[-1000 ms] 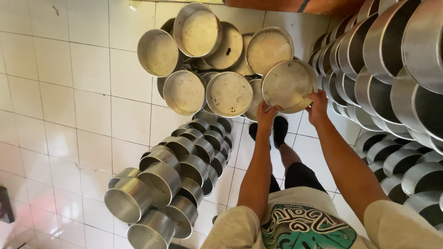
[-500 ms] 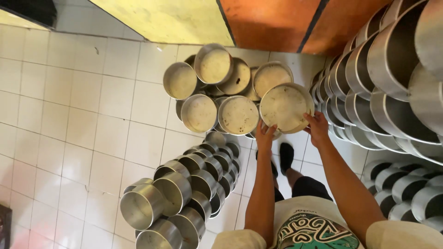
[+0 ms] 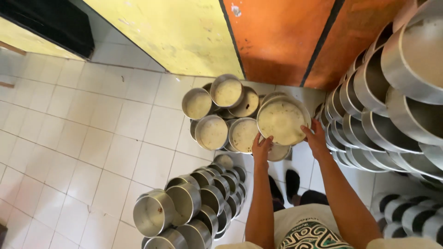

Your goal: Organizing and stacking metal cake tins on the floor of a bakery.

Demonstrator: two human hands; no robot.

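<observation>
Both my hands hold one round metal pan (image 3: 282,121) by its lower rim, its dusty inside facing me. My left hand (image 3: 261,147) grips the rim at the lower left and my right hand (image 3: 316,137) grips it at the lower right. The pan is up against a cluster of similar round pans (image 3: 220,115) stacked on the floor by the wall. Another pan edge (image 3: 278,152) shows just under the held one.
Rows of nested metal pans (image 3: 196,205) lie on the white tiled floor at lower left. More pans (image 3: 392,106) are stacked high on the right. A yellow and orange wall (image 3: 258,32) stands behind. My feet in dark shoes (image 3: 291,183) are below.
The view has tilted up, showing more wall. Both hands stay on the pan's rim, which sits slightly farther from me, over the stacked pans.
</observation>
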